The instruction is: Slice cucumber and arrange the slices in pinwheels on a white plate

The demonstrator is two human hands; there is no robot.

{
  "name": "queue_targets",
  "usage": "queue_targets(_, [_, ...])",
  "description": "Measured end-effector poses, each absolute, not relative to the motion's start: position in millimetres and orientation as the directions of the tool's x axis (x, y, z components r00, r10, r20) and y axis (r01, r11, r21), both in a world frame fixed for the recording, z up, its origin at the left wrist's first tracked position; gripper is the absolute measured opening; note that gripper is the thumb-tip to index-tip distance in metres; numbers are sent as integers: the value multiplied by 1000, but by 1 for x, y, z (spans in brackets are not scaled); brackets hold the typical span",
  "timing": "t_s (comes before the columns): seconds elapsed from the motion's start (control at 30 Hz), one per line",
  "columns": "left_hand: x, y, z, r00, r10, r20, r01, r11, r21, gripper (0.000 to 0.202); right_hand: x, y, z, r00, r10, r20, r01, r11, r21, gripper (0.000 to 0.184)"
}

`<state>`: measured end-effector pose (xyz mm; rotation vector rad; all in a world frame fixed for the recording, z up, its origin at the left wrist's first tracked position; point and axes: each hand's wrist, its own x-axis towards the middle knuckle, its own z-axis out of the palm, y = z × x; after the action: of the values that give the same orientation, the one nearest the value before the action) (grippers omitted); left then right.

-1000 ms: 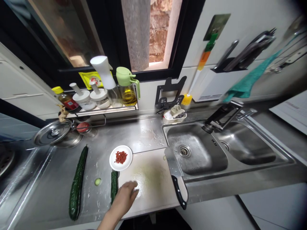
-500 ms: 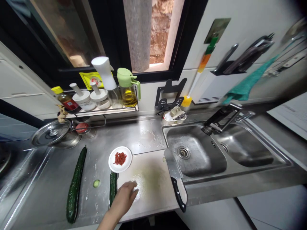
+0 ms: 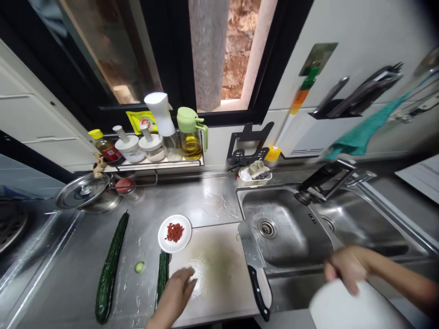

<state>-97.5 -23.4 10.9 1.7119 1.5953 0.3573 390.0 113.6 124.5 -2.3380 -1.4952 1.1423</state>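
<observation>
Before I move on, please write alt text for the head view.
The right hand holds a white dish before the sink; the left hand is over the left of a cutting board. A knife lies along the board's right edge; cucumbers and a plate of red pieces are at left.

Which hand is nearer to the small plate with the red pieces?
Left. The left hand is close to the plate, on its near side, over the cutting board. The right hand is much farther right, before the sink, holding a white object.
</observation>
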Motion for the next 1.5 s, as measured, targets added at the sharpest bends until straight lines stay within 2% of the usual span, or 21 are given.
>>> queue_targets(0.03, [-98, -24, 11, 169, 944, -284, 729, 75, 681, 31, 381, 139, 125, 117, 646, -755, 586, -659, -472, 7])
queue_targets(0.07, [-98, -25, 12, 155, 946, -284, 727, 85, 682, 31, 371, 162, 126, 38, 551, -834, 539, -714, -447, 10])
queue_targets(0.13, [-99, -27, 12, 128, 951, -282, 724, 104, 682, 31, 345, 201, 124, -75, 471, -879, 510, -739, -440, 11])
queue_targets(0.2, [-100, -30, 12, 100, 956, -275, 724, 120, 679, 30, 318, 225, 114, -173, 440, -881, 472, -748, -466, 20])
queue_targets(0.3, [-101, -33, 12, 63, 963, -263, 724, 137, 676, 28, 276, 237, 85, -288, 461, -839, 374, -753, -542, 34])
queue_targets(0.37, [-102, -34, 12, 47, 963, -266, 723, 151, 674, 27, 249, 235, 59, -377, 574, -727, 73, -764, -641, 41])
queue_targets(0.4, [-102, -34, 12, 41, 962, -269, 724, 157, 672, 27, 236, 232, 45, -371, 610, -700, 12, -750, -661, 42])
queue_targets(0.57, [-102, -33, 13, 35, 964, -264, 729, 156, 667, 26, 178, 217, -10, -308, 698, -646, -139, -705, -696, 49])
queue_targets(0.7, [-102, -34, 10, 37, 965, -258, 722, 153, 674, 24, 153, 212, -31, -278, 719, -637, -201, -692, -693, 53])
queue_targets(0.93, [-104, -36, 3, 12, 965, -261, 726, 171, 666, 26, 149, 213, -34, -261, 730, -632, -205, -681, -703, 53])
queue_targets(1.13, [-105, -33, 6, 29, 957, -289, 714, 182, 676, 27, 150, 215, -35, -176, 753, -634, -116, -655, -747, 49])
queue_targets(1.33, [-103, -33, 5, 26, 962, -273, 716, 173, 677, 26, 148, 215, -39, -44, 818, -574, 93, -569, -817, 38])
queue_targets(1.5, [-103, -31, 12, 8, 971, -237, 690, 166, 704, 26, 154, 218, -38, 36, 858, -512, 367, -488, -792, 21])
